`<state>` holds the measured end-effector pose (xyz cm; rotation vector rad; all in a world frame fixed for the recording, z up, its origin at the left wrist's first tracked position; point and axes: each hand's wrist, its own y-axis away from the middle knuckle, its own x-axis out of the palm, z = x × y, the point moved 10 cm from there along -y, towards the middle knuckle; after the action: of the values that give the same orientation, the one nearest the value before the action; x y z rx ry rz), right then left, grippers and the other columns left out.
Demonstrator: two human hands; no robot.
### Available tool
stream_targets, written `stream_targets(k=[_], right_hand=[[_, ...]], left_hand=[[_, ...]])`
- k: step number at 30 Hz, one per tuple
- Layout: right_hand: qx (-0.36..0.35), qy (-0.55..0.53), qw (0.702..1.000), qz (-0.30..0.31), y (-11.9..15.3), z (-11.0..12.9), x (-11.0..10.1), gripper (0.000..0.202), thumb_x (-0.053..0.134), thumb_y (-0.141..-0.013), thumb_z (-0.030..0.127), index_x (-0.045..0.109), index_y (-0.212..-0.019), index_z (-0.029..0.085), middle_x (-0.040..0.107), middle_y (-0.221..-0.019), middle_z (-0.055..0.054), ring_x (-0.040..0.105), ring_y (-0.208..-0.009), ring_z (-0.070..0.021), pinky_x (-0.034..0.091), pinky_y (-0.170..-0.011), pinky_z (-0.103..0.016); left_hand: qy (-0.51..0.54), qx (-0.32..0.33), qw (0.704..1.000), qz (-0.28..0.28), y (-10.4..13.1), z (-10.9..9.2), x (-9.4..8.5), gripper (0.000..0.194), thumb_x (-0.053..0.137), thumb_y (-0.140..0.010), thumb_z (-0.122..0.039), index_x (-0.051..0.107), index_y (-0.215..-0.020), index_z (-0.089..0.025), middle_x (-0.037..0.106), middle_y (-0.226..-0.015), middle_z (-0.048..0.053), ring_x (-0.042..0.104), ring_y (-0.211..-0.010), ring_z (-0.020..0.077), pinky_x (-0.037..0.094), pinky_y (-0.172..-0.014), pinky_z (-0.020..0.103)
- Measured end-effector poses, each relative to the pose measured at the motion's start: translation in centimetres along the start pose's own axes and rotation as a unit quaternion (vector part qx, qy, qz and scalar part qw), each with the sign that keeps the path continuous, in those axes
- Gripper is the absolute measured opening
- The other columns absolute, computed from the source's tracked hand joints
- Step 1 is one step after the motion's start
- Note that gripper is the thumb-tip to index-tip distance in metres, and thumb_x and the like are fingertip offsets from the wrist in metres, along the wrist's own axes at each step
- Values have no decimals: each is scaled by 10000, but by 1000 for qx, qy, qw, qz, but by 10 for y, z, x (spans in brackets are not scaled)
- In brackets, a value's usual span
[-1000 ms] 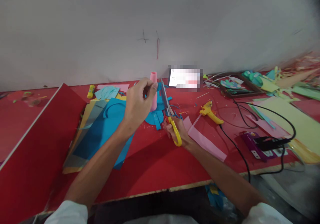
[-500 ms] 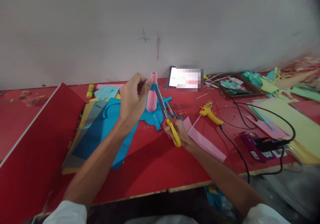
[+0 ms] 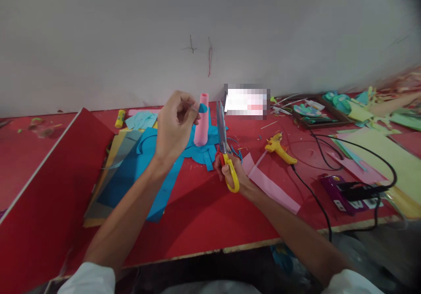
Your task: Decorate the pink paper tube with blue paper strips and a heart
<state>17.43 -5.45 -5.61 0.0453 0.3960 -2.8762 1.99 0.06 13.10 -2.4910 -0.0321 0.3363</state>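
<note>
Between thumb and fingertips, my left hand (image 3: 176, 125) pinches a small blue paper piece (image 3: 203, 108). My right hand (image 3: 232, 171) grips yellow-and-red-handled scissors (image 3: 221, 132), their blades pointing up and nearly together, apart from the paper piece. Behind the blue piece stands a pink paper tube (image 3: 201, 129), upright among blue paper cutouts (image 3: 200, 154) on the red table. A stack of coloured sheets, with a blue sheet (image 3: 131, 171) on top, lies under and beside my left forearm.
A yellow glue gun (image 3: 279, 149) lies right of my right hand, near a pink paper strip (image 3: 272, 189). Its black cable runs near a purple power box (image 3: 338, 195). A glue stick (image 3: 120, 118) stands back left. A red board (image 3: 62, 189) slants at left; a tray (image 3: 338, 118) sits back right.
The scissors have swung away from the blue paper piece to the right and their blades now point more upright. My left hand still pinches the piece.
</note>
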Motion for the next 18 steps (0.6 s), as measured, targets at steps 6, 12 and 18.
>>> stream_targets(k=[6,12,18], right_hand=[[6,-39,999,-10,-2,-8,-1,718,493,-868,961,560,-884,246,514,-656,25,453,-486,-129,401,-413,-287],[17,-54,998,-24,-5,-12,-2,704,540,-841,963,550,-868,259,491,-616,36,419,-463,-130,391,-385,-287],[-14,-66,998,-12,-3,0,-2,671,552,-891,910,552,-831,241,485,-648,40,430,-475,-107,371,-421,-274]], left_hand=[[68,-34,997,20,3,3,10,184,702,-1017,-311,543,-956,-239,728,-832,-5,725,-738,123,601,-690,256],[49,-21,998,26,4,-1,13,155,668,-1024,-253,534,-947,-242,704,-875,-13,725,-774,113,587,-719,256],[-6,-9,1000,14,2,-1,7,162,691,-1018,-270,559,-926,-247,649,-869,-9,670,-762,121,555,-699,271]])
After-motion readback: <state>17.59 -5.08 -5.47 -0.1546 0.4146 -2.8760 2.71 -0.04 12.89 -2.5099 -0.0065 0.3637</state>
